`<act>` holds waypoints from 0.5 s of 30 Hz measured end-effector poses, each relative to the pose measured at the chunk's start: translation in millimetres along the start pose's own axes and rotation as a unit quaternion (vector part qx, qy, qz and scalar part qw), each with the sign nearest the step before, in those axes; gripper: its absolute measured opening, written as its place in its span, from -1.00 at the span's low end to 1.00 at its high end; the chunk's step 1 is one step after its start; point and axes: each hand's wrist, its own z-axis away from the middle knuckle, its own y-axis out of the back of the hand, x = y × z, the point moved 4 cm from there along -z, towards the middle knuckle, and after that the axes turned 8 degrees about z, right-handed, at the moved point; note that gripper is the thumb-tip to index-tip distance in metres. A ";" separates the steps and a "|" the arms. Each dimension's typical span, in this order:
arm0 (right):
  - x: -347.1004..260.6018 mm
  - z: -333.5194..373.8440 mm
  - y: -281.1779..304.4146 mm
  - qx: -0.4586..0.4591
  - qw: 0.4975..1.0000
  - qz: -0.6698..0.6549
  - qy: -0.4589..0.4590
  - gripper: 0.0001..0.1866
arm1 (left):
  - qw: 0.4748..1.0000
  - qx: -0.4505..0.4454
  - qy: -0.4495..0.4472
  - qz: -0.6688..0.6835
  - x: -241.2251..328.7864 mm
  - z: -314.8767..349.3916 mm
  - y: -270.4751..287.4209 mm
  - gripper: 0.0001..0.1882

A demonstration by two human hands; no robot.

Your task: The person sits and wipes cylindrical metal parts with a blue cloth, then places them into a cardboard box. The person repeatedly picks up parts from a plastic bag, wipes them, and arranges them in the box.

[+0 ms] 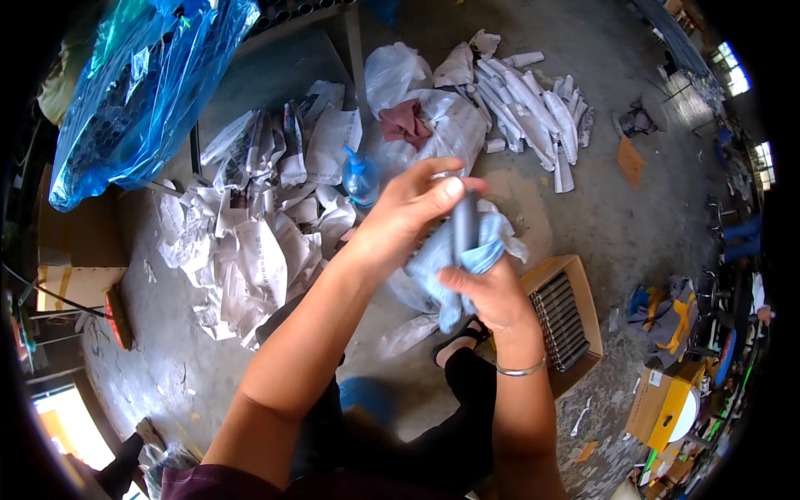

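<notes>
My left hand (421, 200) is closed at the upper end of a short dark grey cylinder (465, 223), with thumb and fingers around its tip. My right hand (493, 293), a silver bangle at its wrist, grips a light blue cloth (435, 260) that is wrapped around the cylinder's lower part. The cylinder stands nearly upright between my hands, slightly smeared by motion, and its lower end is hidden by the cloth and fingers. Beside my right forearm, an open cardboard box (590, 310) holds a row of similar dark metal cylinders (560, 325).
Crumpled printed paper (258, 258) is heaped on the floor at left, near a blue-tinted bottle (360, 177). Rolled paper bundles (533, 108) and plastic bags (400, 75) lie farther off, with a maroon cloth (406, 123). Blue plastic (158, 92) covers a rack of tubes.
</notes>
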 end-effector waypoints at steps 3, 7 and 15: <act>14.8 3.4 -16.5 -0.066 0.994 -0.055 -0.069 -0.29 | 0.994 -0.078 0.066 -0.029 5.0 7.6 -12.5 -0.23; 25.4 4.6 -25.7 -0.085 0.986 -0.069 -0.124 -0.47 | 0.996 -0.050 0.047 -0.049 2.6 14.5 -5.3 -0.28; 24.4 -14.9 -21.3 0.054 0.958 0.277 0.058 -0.34 | 0.977 0.144 -0.024 -0.152 -2.6 15.2 3.5 -0.36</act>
